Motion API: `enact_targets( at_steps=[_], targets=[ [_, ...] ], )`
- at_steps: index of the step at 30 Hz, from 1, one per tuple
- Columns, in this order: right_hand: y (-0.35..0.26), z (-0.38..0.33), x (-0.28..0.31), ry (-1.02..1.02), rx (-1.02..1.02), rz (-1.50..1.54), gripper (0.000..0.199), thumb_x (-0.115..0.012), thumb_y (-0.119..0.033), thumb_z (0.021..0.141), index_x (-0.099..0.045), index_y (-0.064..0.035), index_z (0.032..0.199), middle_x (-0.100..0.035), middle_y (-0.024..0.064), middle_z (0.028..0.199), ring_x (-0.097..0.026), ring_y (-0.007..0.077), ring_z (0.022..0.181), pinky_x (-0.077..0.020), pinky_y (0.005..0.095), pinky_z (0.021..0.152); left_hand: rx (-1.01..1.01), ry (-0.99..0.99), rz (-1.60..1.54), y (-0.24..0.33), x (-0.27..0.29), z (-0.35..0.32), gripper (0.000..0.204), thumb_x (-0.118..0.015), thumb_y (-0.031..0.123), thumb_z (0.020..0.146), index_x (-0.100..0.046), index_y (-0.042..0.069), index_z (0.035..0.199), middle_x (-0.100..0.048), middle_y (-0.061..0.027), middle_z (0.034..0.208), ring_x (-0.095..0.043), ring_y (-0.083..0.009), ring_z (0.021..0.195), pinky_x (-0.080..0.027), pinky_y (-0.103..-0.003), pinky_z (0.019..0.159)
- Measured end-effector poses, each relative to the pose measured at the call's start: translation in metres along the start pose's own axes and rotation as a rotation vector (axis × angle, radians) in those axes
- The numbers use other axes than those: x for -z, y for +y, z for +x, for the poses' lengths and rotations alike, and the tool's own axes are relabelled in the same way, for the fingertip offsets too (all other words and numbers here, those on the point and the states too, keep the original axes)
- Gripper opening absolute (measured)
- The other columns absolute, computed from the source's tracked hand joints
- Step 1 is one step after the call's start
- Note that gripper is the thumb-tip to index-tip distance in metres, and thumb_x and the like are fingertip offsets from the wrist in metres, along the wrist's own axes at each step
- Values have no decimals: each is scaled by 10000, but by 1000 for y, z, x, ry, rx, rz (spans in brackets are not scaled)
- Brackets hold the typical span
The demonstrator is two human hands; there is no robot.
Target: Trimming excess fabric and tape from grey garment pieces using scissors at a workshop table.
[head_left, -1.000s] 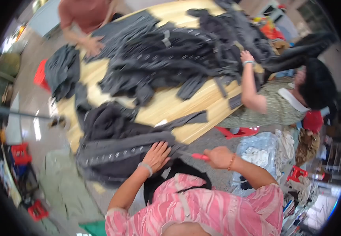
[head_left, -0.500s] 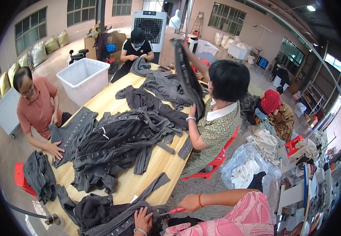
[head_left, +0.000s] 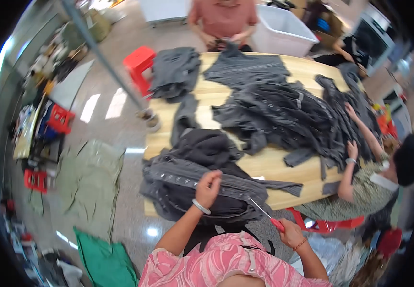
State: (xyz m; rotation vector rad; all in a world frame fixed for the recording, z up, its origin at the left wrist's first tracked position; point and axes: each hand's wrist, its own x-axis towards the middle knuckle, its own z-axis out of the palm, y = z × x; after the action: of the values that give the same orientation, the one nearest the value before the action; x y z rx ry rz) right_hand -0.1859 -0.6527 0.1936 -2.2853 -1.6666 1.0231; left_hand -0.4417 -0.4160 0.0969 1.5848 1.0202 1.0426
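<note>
A dark grey garment with a row of shiny metal fasteners (head_left: 188,181) lies heaped on the near end of the table. My left hand (head_left: 209,187) is over its fastener strip, fingers curled together; what they hold, if anything, cannot be made out. My right hand (head_left: 290,233) is closed around the red handle of a screwdriver-like tool (head_left: 262,209). The thin metal shaft points up and left, its tip at the right end of the fastener strip.
More dark grey garments (head_left: 278,107) cover the wooden table (head_left: 207,112). A folded stack (head_left: 174,71) lies at its far left corner, by a red stool (head_left: 140,62). Co-workers sit at the far side and right; the right one's hands touch garments. A grey pole (head_left: 102,52) rises at left.
The view has swung left and down. My left hand has gone from lying spread on the garment to curled fingers above it. The right hand still grips the red-handled tool.
</note>
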Motion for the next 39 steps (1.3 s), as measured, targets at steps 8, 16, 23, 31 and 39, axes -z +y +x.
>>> enact_targets(
  at_steps=[8,16,23,31,39],
  targets=[
    [-71,41,-12,-102,255,-36,294,-579,-54,782,-577,-97,1073,-618,154,956,-587,359,926,-474,444,789,686,621,535,-138,208,-7,678,-795,345,698,-534,-25,1202,-605,-178,1031,-586,-286,939,-478,-372,839],
    [-105,65,-20,-160,327,-101,321,-589,-58,775,-571,-86,1095,-619,151,968,-591,357,935,-476,433,805,308,440,100,-84,191,-16,203,-715,90,769,-626,12,933,-606,-19,767,-534,-94,661,-445,-252,598],
    [-127,73,-40,-210,352,-95,297,-579,-59,784,-566,-99,1078,-615,143,931,-593,352,908,-478,441,782,-172,63,619,-20,158,-53,210,-648,63,651,-593,100,850,-539,-105,1046,-487,-323,1095,-347,-453,928],
    [-136,70,-46,-168,337,-82,297,-575,-74,788,-566,-95,1084,-625,148,960,-600,350,931,-485,435,794,-89,38,565,-56,190,-32,210,-631,63,639,-556,94,832,-597,-90,1076,-494,-321,1152,-332,-470,969],
    [-146,54,-56,-315,390,121,308,-572,-178,830,-580,-125,1133,-643,142,1003,-619,326,958,-489,411,811,10,-151,202,30,196,3,169,-586,11,676,-490,18,815,-471,-96,776,-497,-222,691,-428,-292,647]
  ],
)
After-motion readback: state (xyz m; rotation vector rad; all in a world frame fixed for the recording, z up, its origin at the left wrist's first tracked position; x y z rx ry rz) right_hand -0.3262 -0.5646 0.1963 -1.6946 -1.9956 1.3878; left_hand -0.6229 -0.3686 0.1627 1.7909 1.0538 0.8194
